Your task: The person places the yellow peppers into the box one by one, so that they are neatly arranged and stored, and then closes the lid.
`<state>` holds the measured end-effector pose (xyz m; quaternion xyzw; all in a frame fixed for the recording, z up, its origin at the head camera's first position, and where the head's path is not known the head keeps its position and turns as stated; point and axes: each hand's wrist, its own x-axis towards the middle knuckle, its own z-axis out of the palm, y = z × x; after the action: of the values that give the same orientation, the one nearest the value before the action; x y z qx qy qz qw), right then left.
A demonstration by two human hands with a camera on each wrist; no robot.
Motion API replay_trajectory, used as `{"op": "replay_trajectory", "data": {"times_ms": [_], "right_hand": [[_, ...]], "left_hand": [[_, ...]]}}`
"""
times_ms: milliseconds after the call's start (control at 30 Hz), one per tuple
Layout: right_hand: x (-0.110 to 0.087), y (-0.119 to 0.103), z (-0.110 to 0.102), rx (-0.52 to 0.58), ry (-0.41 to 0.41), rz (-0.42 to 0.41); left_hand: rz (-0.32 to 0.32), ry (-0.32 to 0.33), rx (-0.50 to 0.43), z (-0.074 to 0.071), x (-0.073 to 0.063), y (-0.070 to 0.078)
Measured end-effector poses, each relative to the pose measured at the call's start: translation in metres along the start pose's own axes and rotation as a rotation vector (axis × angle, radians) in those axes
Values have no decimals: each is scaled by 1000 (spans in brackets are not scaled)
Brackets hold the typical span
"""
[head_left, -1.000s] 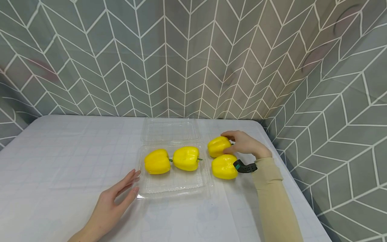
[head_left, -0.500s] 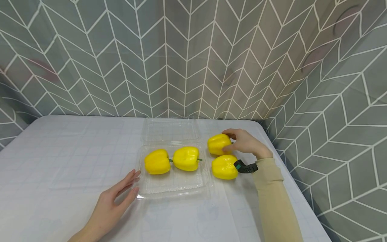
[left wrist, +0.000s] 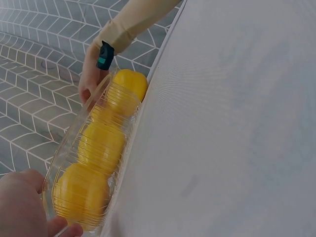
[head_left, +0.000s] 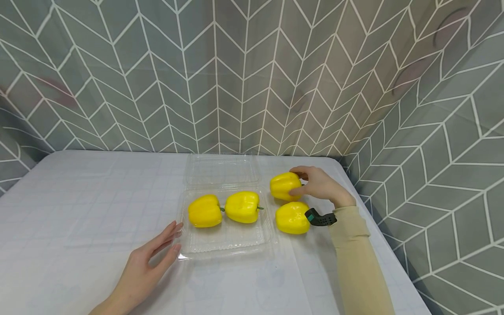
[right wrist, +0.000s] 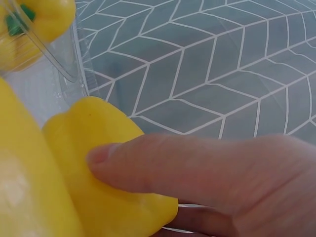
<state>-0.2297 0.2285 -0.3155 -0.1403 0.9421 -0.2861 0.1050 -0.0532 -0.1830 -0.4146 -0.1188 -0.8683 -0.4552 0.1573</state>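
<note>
My right hand (head_left: 320, 186) holds a yellow bell pepper (head_left: 284, 186) by its stem end, the thumb lying along its near side. In the right wrist view that pepper (right wrist: 103, 168) appears under the thumb, while the other fingers are mostly hidden. A second yellow bell pepper (head_left: 292, 218) lies just nearer, beneath the wrist. Two more, a left pepper (head_left: 204, 211) and a right pepper (head_left: 242, 207), lie in a clear plastic clamshell container (head_left: 228, 247). At the container's left side my left hand (head_left: 143, 262) rests with extended, spread fingers touching its edge.
The container's clear lid (head_left: 222, 170) lies folded back behind it. A white cloth covers the table (head_left: 98, 210). Behind and to the right hangs a grey curtain (head_left: 236, 78) with a white chevron pattern. A black band (head_left: 320, 218) circles the right wrist.
My right hand and the pepper it holds have shifted slightly away from me, widening the space to the nearer pepper. My left hand and the container have stayed put.
</note>
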Motion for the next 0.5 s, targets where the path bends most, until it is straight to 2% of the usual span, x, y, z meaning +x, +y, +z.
{"op": "replay_trajectory", "data": {"times_ms": [500], "right_hand": [[-5, -7, -3, 20, 40, -17]], "left_hand": [[7, -2, -3, 0, -1, 0]]}}
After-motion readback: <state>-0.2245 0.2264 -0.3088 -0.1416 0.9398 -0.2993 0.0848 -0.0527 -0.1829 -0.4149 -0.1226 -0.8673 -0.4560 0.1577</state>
